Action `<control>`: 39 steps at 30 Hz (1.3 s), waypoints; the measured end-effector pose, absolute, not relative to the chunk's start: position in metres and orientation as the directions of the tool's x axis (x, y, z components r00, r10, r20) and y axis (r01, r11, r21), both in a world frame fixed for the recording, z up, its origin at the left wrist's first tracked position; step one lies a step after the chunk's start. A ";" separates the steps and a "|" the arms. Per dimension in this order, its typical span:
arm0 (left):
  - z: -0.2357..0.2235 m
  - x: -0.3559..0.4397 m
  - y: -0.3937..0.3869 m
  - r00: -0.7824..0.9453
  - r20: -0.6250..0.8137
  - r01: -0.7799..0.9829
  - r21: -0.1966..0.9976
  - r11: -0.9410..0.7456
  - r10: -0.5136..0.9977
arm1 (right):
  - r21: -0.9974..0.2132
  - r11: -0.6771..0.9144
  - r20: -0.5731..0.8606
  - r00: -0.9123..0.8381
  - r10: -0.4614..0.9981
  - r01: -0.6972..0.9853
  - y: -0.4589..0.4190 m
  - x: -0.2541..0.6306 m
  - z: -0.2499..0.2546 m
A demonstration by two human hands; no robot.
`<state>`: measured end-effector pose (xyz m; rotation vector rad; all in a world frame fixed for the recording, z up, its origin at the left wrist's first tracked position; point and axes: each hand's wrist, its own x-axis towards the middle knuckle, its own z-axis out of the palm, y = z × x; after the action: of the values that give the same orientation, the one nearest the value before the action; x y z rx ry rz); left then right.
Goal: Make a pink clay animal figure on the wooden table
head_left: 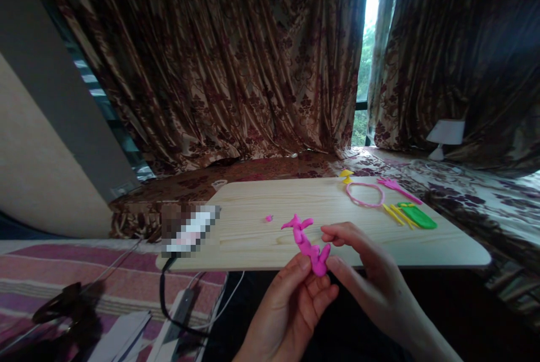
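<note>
1. Hands. The left hand (291,300) pinches the lower part of a pink figure (302,240) between thumb and fingers; the right hand (375,269) is spread, its thumb tip at the figure's right side, and whether the two touch cannot be told.
2. Container. A small, pale, round vessel (219,184) shows at the far left corner of the table (253,246); its contents cannot be made out.
3. Writing. The device (192,232) at the table's left end is pixelated, so any lettering on it is unreadable; a black cable (162,289) runs down from it.
4. Pink figure. Held above the table's near edge, it is bright pink and matt, with a slanting stem, spreading arms at the upper end, and a rounded lower end bearing upright lobes.
5. Objects on the table. A small pink piece (269,218) lies left of the figure. Toward the far right are a yellow piece (346,173), flared at the top, a pale pink ring (371,205) and a pink hand-shaped tool (399,188). Nearer, yellow sticks (393,214) lie beside a flat green piece (421,217) with rounded corners.
</note>
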<state>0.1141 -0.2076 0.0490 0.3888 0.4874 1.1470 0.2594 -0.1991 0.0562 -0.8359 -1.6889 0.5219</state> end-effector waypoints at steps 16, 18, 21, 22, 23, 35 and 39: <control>0.054 0.116 -0.210 0.247 -0.091 -0.750 0.612 0.250 0.965 | -0.719 0.644 0.639 -0.117 0.761 0.260 -0.202 0.249 0.052; 0.054 0.116 -0.210 0.244 -0.094 -0.741 0.624 0.248 0.965 | -0.712 0.653 0.646 -0.123 0.753 0.257 -0.202 0.249 0.053; 0.054 0.115 -0.210 0.250 -0.101 -0.722 0.643 0.255 0.963 | -0.696 0.669 0.663 -0.124 0.738 0.260 -0.203 0.253 0.054; 0.054 0.115 -0.210 0.253 -0.102 -0.717 0.648 0.257 0.962 | -0.689 0.676 0.668 -0.132 0.732 0.264 -0.203 0.255 0.054; 0.054 0.114 -0.210 0.256 -0.102 -0.710 0.654 0.259 0.961 | -0.682 0.680 0.668 -0.147 0.729 0.270 -0.203 0.258 0.054; 0.042 0.121 -0.209 0.118 0.014 -0.564 0.824 0.056 0.993 | -0.612 0.689 0.727 -0.068 0.683 0.389 -0.203 0.259 0.061; 0.044 0.122 -0.209 0.097 0.095 -0.543 0.840 -0.027 0.991 | -0.552 0.663 0.762 -0.017 0.648 0.506 -0.204 0.244 0.058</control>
<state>0.1215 -0.2086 0.0444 0.8780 0.6675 1.3842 0.2445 -0.2042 0.0584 -0.9525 -1.6667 0.1455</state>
